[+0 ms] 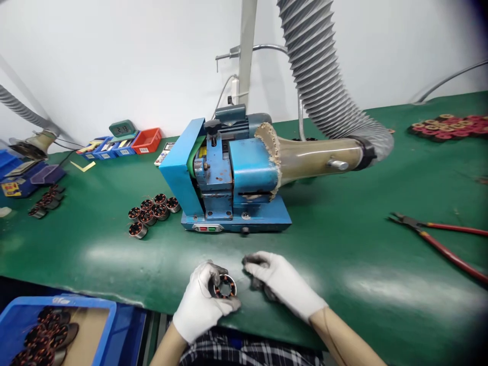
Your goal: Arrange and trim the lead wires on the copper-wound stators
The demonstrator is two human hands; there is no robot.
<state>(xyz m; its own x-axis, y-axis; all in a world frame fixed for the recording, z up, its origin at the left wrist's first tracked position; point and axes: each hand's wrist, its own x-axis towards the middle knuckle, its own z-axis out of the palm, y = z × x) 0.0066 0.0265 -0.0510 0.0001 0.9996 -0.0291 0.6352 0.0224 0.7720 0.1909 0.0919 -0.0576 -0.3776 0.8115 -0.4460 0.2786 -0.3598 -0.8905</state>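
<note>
My left hand (pixel 206 299), in a white glove with blackened fingertips, is closed round a motor stator (pixel 225 286). This metal ring with copper windings has its open face turned up towards me, near the bench's front edge. Just to its right, apart from the stator, is my right hand (pixel 272 278), also gloved with dark fingertips. Its fingers are curled and slightly blurred, and I cannot make out whether anything is in them. Behind both hands stands a blue belt grinding machine (pixel 244 218) with red and green buttons. Several more stators (pixel 148 216) lie at its left.
A ribbed exhaust hose (pixel 316 66) bends down to the machine's duct (pixel 316 157). Red-handled cutters (pixel 434 236) lie at right, red rings (pixel 450 127) behind them. A blue crate (pixel 109 310) with stators is at lower left; small bins (pixel 147 140) and a clock (pixel 122 128) stand at back left.
</note>
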